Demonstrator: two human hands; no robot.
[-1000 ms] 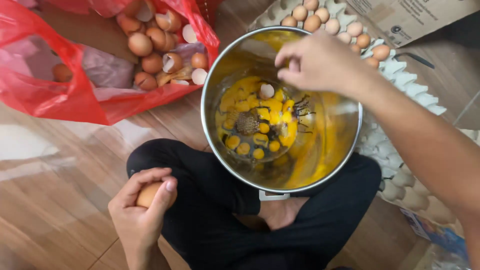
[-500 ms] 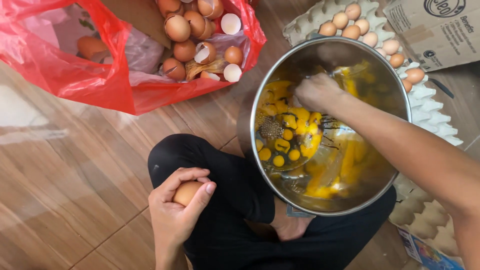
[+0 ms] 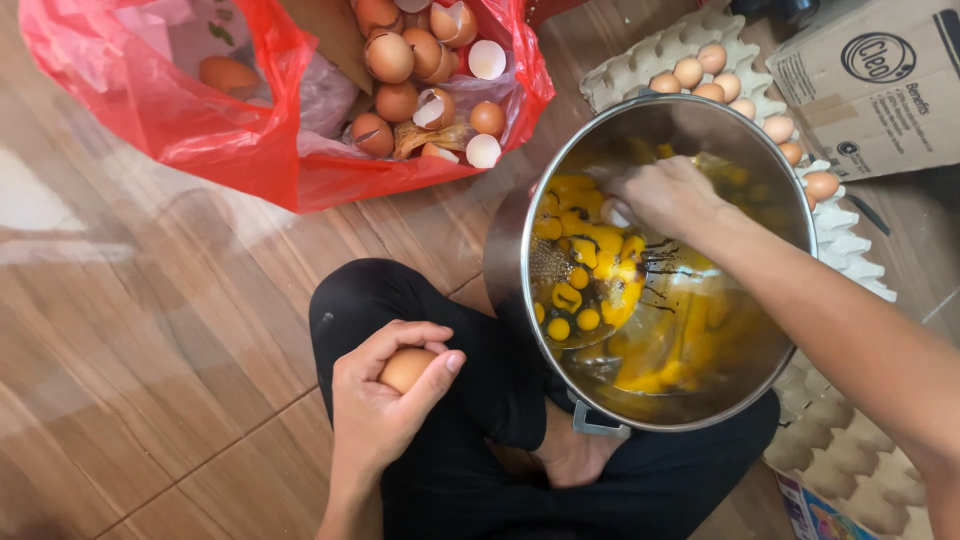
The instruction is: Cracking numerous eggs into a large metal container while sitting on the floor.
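A: Start at nine o'clock. What lies there?

B: Bare wooden floor [image 3: 130, 330], and up at eleven o'clock a red plastic bag [image 3: 230, 130] lying open, with whole brown eggs and broken eggshells [image 3: 425, 75] heaped inside it.

A: And the left hand?

B: The left hand [image 3: 385, 410] sits at about seven o'clock, over the person's knee in black trousers [image 3: 480, 400]. Its grip is closed around a whole brown egg [image 3: 406, 368]; the fingers wrap over the top and the thumb presses on the side, so only part of the shell shows.

A: Moving right?

B: A large steel bowl [image 3: 770, 390] rests on the person's lap and folded legs, just right of centre. Inside it are many raw egg yolks [image 3: 580, 250] in liquid egg, mostly toward its nine o'clock side.

A: The right hand?

B: The right hand [image 3: 665, 195] is down inside the bowl at its twelve o'clock side, fingers curled around something pale, seemingly a bit of shell [image 3: 615, 212]. I cannot tell exactly what it is.

A: Beyond the bowl?

B: Grey egg trays [image 3: 850, 250] run from one to five o'clock, with brown eggs [image 3: 700, 70] in the upper cups, and a cardboard box [image 3: 880, 90] sits at two o'clock.
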